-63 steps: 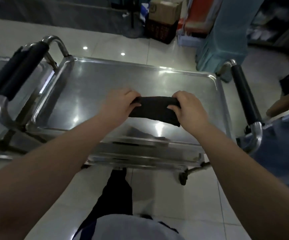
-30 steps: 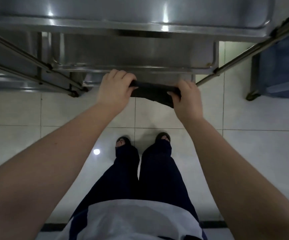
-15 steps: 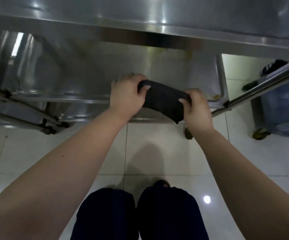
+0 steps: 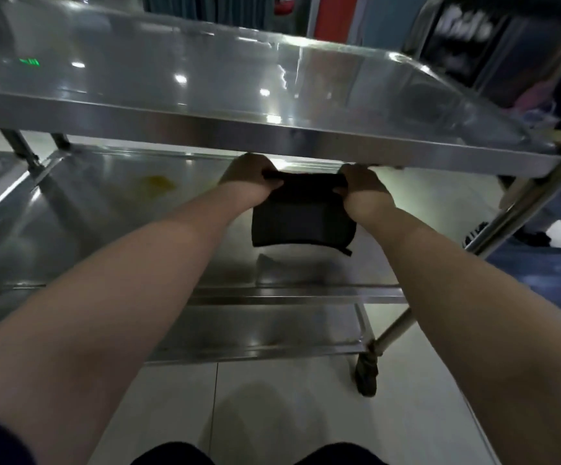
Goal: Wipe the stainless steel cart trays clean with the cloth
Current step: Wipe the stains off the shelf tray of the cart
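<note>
**Both hands on cloth, between top and middle tray**

- Left hand (image 4: pixel 251 182) and right hand (image 4: pixel 363 191): each has its fingers curled over the upper edge of the black cloth (image 4: pixel 302 218), one hand at each end. Hands are apart, with the cloth spanning the gap.
- The cloth is folded into a rough rectangle and hangs down from the grip. It sits under the front rim of the top tray (image 4: pixel 272 137) and over the middle tray (image 4: pixel 81 236), toward that tray's right half.
- The cloth's lower edge is near the middle tray surface, with its reflection visible just below. Can't tell if it touches.
- Yellow stain (image 4: pixel 157 186) is on the middle tray, left of the left hand and apart from the cloth.
- Bottom tray (image 4: pixel 255 330) is below the near edge of the middle tray.
- Right cart leg (image 4: pixel 524 209) slopes down to a caster (image 4: pixel 366 377) on the white tile floor (image 4: pixel 289 407).
- Knuckles of both hands sit close under the top tray rim.
</note>
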